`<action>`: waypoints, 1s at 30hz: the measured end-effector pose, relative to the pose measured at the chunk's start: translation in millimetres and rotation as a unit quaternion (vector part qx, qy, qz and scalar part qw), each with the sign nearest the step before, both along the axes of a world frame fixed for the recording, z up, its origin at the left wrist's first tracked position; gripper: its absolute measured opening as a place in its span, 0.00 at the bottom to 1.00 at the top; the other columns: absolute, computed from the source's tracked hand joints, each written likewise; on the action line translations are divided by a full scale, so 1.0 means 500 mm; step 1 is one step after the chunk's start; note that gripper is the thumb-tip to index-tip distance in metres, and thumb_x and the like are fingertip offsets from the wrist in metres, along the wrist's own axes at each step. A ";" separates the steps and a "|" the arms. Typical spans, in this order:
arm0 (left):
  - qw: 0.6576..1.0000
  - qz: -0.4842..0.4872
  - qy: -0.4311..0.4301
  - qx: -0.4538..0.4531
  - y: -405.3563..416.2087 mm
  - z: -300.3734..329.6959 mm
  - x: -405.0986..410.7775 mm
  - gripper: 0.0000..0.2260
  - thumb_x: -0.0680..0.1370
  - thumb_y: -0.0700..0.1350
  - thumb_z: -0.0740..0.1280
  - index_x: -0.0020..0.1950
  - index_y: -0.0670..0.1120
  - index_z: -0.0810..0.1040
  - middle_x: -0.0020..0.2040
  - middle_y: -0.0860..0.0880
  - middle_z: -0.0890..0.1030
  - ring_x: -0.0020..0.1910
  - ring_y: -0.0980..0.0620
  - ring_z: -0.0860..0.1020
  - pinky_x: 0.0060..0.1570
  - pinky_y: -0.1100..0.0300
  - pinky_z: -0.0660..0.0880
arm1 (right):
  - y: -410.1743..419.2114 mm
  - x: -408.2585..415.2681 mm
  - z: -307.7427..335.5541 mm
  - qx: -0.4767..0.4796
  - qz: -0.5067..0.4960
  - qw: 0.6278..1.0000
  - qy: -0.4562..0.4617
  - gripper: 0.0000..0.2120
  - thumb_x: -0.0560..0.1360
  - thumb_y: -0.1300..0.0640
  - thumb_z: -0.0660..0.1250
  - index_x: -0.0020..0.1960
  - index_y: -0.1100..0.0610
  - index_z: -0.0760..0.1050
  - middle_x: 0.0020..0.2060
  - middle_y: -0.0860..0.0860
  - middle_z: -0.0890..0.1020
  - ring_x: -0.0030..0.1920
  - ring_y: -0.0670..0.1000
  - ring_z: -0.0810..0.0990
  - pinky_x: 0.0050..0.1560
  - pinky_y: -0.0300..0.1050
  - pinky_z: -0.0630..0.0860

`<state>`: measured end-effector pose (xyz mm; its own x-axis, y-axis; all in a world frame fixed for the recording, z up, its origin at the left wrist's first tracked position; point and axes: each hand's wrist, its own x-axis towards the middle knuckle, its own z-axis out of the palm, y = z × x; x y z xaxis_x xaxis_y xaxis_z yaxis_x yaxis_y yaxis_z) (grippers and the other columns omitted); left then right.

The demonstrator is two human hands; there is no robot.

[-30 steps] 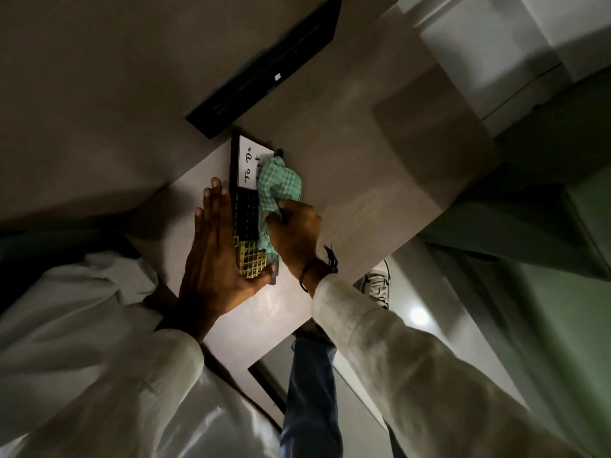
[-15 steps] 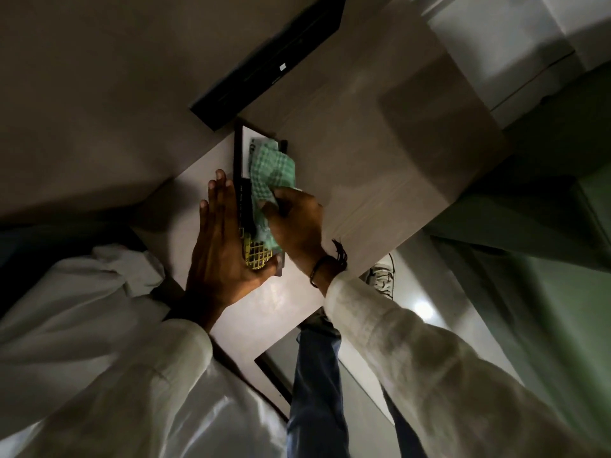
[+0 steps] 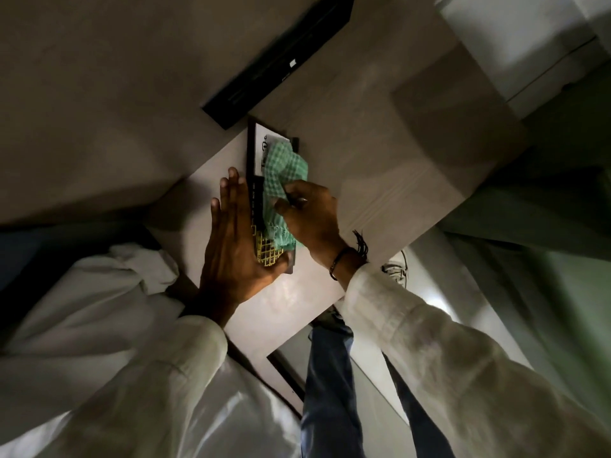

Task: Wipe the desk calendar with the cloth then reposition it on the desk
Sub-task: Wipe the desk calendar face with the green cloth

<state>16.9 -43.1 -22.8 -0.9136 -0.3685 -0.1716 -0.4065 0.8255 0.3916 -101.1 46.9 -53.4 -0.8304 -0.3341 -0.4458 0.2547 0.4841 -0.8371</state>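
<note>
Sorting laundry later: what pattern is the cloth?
Green and white check, seen in the head view: cloth.

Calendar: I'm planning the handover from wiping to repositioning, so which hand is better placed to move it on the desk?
Left. The left hand already lies flat against the calendar, bracing its edge, while the right hand is busy gripping the cloth.

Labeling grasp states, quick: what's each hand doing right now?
Left hand: open, flat against the black-framed desk calendar, bracing it.
Right hand: closed grip on the green checked cloth, pressed on the calendar.
</note>
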 end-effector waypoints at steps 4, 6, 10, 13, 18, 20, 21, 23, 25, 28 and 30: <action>1.000 0.007 -0.013 0.005 0.004 0.004 0.010 0.59 0.68 0.63 0.76 0.83 0.36 0.47 0.84 0.33 0.51 0.84 0.34 0.51 0.81 0.36 0.53 | 0.009 0.003 -0.017 0.042 -0.015 0.999 -0.011 0.04 0.70 0.64 0.75 0.38 0.65 0.81 0.33 0.62 0.83 0.33 0.54 0.76 0.43 0.57 0.81; 1.000 0.013 -0.012 0.005 0.009 0.005 0.010 0.58 0.68 0.63 0.76 0.82 0.34 0.48 0.83 0.32 0.52 0.83 0.34 0.52 0.81 0.36 0.54 | 0.007 -0.004 -0.018 0.037 -0.016 0.999 -0.022 0.05 0.70 0.64 0.75 0.38 0.65 0.81 0.33 0.63 0.83 0.34 0.52 0.75 0.44 0.59 0.81; 1.000 0.016 -0.011 0.015 0.007 0.007 0.004 0.57 0.69 0.64 0.73 0.82 0.35 0.48 0.83 0.32 0.52 0.83 0.34 0.51 0.82 0.37 0.52 | 0.004 0.000 -0.006 -0.027 0.001 0.999 -0.041 0.07 0.71 0.61 0.76 0.40 0.65 0.82 0.33 0.59 0.82 0.34 0.56 0.77 0.43 0.57 0.81; 0.999 0.020 -0.025 0.022 0.008 0.010 0.005 0.57 0.68 0.63 0.74 0.83 0.35 0.48 0.84 0.33 0.50 0.84 0.36 0.49 0.82 0.40 0.50 | 0.013 -0.006 -0.023 0.023 -0.018 0.999 -0.041 0.09 0.70 0.64 0.75 0.38 0.69 0.80 0.31 0.65 0.78 0.34 0.52 0.71 0.42 0.58 0.79; 0.999 0.030 -0.011 0.029 0.010 0.011 0.006 0.55 0.70 0.66 0.69 0.83 0.35 0.50 0.84 0.33 0.52 0.84 0.35 0.50 0.82 0.37 0.52 | 0.005 0.004 -0.012 -0.032 -0.009 0.998 -0.059 0.05 0.69 0.61 0.77 0.39 0.61 0.82 0.31 0.51 0.80 0.35 0.50 0.77 0.42 0.57 0.82; 0.999 0.026 -0.020 0.031 0.010 0.014 0.005 0.55 0.70 0.66 0.68 0.83 0.35 0.49 0.84 0.34 0.51 0.84 0.36 0.50 0.82 0.37 0.53 | 0.013 0.002 -0.019 0.014 -0.015 0.998 -0.061 0.07 0.69 0.62 0.77 0.38 0.64 0.81 0.31 0.57 0.81 0.35 0.51 0.76 0.45 0.61 0.81; 0.999 0.025 -0.024 0.032 0.010 0.016 0.005 0.55 0.69 0.66 0.69 0.83 0.35 0.50 0.84 0.34 0.51 0.84 0.36 0.50 0.82 0.37 0.53 | 0.014 0.000 -0.023 0.037 -0.018 0.997 -0.059 0.07 0.69 0.62 0.77 0.38 0.65 0.81 0.31 0.60 0.82 0.36 0.51 0.75 0.45 0.62 0.82; 0.999 0.026 -0.026 0.033 0.008 0.016 0.003 0.55 0.69 0.65 0.70 0.83 0.35 0.50 0.84 0.34 0.51 0.84 0.36 0.50 0.81 0.36 0.54 | 0.010 0.001 -0.021 0.030 -0.026 0.997 -0.064 0.06 0.68 0.63 0.76 0.38 0.65 0.81 0.31 0.60 0.81 0.35 0.52 0.76 0.43 0.63 0.82; 0.999 0.025 -0.029 0.030 0.005 0.014 0.003 0.55 0.69 0.64 0.72 0.83 0.35 0.50 0.84 0.34 0.51 0.84 0.36 0.50 0.81 0.35 0.54 | 0.003 0.005 -0.009 0.000 -0.015 0.997 -0.072 0.07 0.68 0.60 0.77 0.38 0.63 0.80 0.31 0.60 0.81 0.34 0.58 0.80 0.42 0.64 0.82; 0.999 0.019 -0.029 0.027 0.003 0.013 0.006 0.56 0.69 0.62 0.75 0.83 0.36 0.49 0.84 0.34 0.51 0.84 0.36 0.50 0.81 0.37 0.52 | 0.012 0.000 -0.016 0.024 -0.003 0.997 -0.073 0.08 0.69 0.61 0.77 0.38 0.66 0.80 0.30 0.61 0.79 0.33 0.58 0.77 0.43 0.63 0.80; 0.999 0.020 -0.023 0.020 0.004 0.012 0.009 0.56 0.69 0.62 0.76 0.83 0.35 0.49 0.84 0.34 0.52 0.84 0.36 0.51 0.81 0.38 0.53 | 0.012 -0.007 -0.018 0.036 -0.020 0.996 -0.085 0.07 0.69 0.65 0.76 0.38 0.67 0.80 0.30 0.62 0.79 0.33 0.55 0.75 0.43 0.64 0.80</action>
